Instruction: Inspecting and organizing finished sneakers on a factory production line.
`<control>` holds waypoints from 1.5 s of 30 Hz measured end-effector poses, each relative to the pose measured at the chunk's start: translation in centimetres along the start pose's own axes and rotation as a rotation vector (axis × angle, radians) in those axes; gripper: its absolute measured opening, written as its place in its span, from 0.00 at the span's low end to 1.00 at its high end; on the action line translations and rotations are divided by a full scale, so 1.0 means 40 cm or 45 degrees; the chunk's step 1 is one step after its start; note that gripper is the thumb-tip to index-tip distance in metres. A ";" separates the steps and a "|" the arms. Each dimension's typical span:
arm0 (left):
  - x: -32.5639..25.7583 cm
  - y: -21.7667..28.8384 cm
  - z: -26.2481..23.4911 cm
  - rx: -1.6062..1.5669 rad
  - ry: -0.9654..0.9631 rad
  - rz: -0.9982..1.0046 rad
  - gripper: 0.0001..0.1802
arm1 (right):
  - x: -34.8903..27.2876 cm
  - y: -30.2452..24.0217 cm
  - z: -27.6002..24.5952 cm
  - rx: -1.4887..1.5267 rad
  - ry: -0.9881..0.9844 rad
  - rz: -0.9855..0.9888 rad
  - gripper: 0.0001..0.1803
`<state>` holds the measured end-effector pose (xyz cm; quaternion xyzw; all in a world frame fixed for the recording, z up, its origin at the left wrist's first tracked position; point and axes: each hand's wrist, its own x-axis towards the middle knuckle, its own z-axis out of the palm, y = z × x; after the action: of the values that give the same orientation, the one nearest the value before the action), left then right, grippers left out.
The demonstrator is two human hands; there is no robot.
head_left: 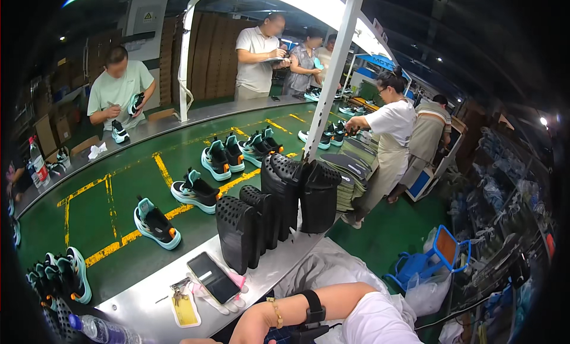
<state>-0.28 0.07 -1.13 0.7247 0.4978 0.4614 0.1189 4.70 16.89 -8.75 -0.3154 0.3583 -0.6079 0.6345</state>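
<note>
From the lower right my right forearm comes in, wearing a gold bracelet and a black strap. It bends down to my right hand (252, 331), which the lower edge cuts off, so its fingers are hidden. A sliver of skin shows at that edge farther left; whose hand it is I cannot tell. My left hand is not plainly in view. Nearest to the right hand, a smartphone (215, 277) rests on white-and-pink gloves (233, 302) on the metal ledge (151, 311). Keys (180, 289) and a yellow tag (186, 310) lie beside them.
Black perforated clogs (237, 234) stand upright along the ledge. Black-and-turquoise sneakers (155, 226) sit on the green belt (133, 184). A plastic bottle (104, 331) is at lower left, a blue chair (436, 255) at right. Several people stand across the belt and beyond the stacked green pieces (350, 166).
</note>
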 end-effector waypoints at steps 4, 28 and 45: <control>-0.017 -0.034 0.002 -0.047 -0.025 -0.107 0.12 | 0.001 -0.016 -0.002 -0.279 -0.038 0.007 0.22; 0.039 -0.078 0.017 -0.412 -0.071 -0.107 0.07 | -0.055 -0.056 0.010 -0.290 0.056 0.153 0.24; 0.047 -0.055 0.020 -0.045 -0.101 0.065 0.13 | -0.041 0.033 -0.013 -0.122 -0.207 -0.112 0.26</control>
<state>-0.86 2.92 -1.93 0.7527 0.4657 0.4438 0.1397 4.98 18.65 -10.00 -0.4092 0.3201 -0.5897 0.6183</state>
